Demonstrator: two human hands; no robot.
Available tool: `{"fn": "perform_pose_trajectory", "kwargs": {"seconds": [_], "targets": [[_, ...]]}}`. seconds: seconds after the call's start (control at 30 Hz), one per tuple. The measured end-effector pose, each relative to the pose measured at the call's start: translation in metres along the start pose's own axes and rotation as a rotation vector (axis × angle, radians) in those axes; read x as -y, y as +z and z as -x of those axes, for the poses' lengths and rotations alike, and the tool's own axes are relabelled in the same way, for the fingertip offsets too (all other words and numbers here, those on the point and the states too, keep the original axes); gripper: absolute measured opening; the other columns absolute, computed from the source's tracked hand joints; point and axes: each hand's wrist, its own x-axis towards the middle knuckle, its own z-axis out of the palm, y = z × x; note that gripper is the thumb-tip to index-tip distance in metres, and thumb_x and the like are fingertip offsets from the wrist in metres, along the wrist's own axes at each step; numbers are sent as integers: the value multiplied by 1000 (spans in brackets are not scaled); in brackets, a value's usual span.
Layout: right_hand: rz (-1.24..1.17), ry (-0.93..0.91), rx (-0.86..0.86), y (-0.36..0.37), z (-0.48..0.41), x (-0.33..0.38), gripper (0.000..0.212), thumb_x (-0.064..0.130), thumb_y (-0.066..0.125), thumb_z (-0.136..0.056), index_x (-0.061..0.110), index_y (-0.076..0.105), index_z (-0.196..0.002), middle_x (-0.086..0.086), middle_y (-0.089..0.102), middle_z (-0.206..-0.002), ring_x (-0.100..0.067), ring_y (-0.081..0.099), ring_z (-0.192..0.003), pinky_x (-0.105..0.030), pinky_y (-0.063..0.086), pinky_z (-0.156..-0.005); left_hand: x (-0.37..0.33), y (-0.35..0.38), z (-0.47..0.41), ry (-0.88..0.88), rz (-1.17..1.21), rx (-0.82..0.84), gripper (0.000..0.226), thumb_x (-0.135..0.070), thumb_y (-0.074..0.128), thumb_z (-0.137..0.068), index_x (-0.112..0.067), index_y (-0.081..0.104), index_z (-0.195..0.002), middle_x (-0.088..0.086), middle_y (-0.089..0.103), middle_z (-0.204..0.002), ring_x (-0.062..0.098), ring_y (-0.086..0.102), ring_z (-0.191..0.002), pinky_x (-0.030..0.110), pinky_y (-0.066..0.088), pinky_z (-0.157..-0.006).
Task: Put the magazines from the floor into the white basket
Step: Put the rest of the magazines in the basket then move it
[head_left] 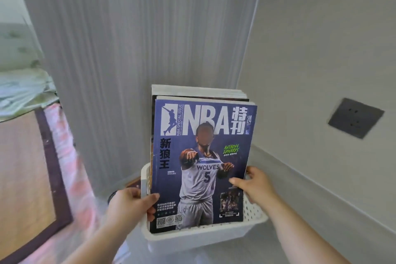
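While both hands grip it, a blue NBA magazine (203, 156) stands upright at the front of the white basket (199, 234). The left hand (130, 201) pinches the cover's lower left edge, thumb on the front, close against the basket's left wall. The right hand (257, 184) pinches the lower right edge, thumb on the cover and fingers behind. The hands are apart, one at each side.

Behind it, more magazines (199, 92) stand in the basket, with only their top edges showing. The basket sits on the floor (214, 257), in the corner where two walls meet.

The likely risks: the magazines rise well above the low basket rim, so once let go the stack may lean forward or fan out. An uneven push from one side could also bend the front cover or tip the light basket.

Counted: two hands, one basket, one front magazine and at least three behind it, though the exact number is unclear. One grey wall socket (355, 117) sits on the right wall.
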Motion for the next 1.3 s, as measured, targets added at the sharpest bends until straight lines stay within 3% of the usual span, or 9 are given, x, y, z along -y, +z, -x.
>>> {"fn": "perform_pose_trajectory", "kwargs": {"seconds": [0.2, 0.4, 0.6, 0.7, 0.77, 0.87, 0.97, 1.17, 1.3], "targets": [[132, -14, 226, 83, -28, 15, 39, 16, 73, -72, 14, 59, -109, -3, 65, -111, -7, 56, -82, -23, 44, -72, 48, -56, -1, -96, 21, -186, 39, -3, 70, -71, -7, 55, -35, 1, 54, -26, 6, 46, -21, 18, 42, -34], [226, -11, 319, 124, -50, 22, 54, 17, 71, -74, 11, 50, -123, -10, 54, -133, -20, 54, -112, -31, 42, -88, 73, -73, -10, -167, 20, -167, 23, -8, 71, -71, -5, 59, -51, -2, 57, -28, 1, 47, -24, 10, 36, -29], [279, -1, 319, 130, -64, 17, 56, 20, 72, -73, 12, 50, -124, -11, 51, -135, -25, 50, -119, -27, 41, -81, 78, -67, -22, -258, 79, -186, 16, -7, 73, -68, -8, 59, -60, -2, 59, -32, 6, 53, -32, 14, 40, -33], [316, -28, 275, 128, -60, 13, 56, 24, 70, -75, 13, 49, -125, -9, 52, -134, -25, 50, -120, -30, 38, -89, 74, -65, -21, -244, 47, -171, 23, -9, 74, -67, -9, 59, -85, 3, 69, -68, 21, 64, -67, 33, 53, -66], [332, -33, 172, 124, -52, 7, 53, 24, 66, -79, 11, 48, -127, -10, 52, -134, -26, 50, -119, -32, 39, -93, 70, -68, -15, -208, 40, -170, 36, -12, 73, -70, -11, 48, -96, 7, 61, -91, 23, 58, -83, 40, 50, -80], [184, 81, 50, 117, -29, -8, 49, 16, 57, -86, 6, 42, -131, -15, 46, -138, -28, 47, -120, -34, 37, -97, 66, -76, -1, -169, 166, -148, 51, -18, 63, -80, -14, 39, -124, 1, 47, -117, 20, 50, -104, 32, 40, -88], [-55, 175, 8, 121, 1, -22, 39, 10, 50, -88, 3, 45, -126, -20, 53, -128, -23, 51, -103, -29, 37, -84, 69, -83, 14, -176, 315, -106, 49, -23, 50, -88, -15, 35, -134, 4, 39, -141, 26, 40, -126, 38, 33, -103], [-379, 329, 47, 141, 36, -18, 50, 9, 48, -87, 14, 30, -134, -8, 50, -124, -23, 48, -107, -42, 34, -101, 64, -64, 39, -92, 306, -51, 42, -18, 44, -91, -28, 38, -131, -9, 50, -117, 15, 48, -108, 34, 37, -98], [-394, 291, -9, 154, 39, -16, 62, 1, 45, -85, 19, 20, -139, -13, 47, -135, -29, 49, -119, -47, 35, -104, 66, -50, 33, -66, 214, -137, 44, -11, 39, -93, -22, 34, -135, 0, 53, -126, 18, 50, -111, 38, 34, -106]]}}
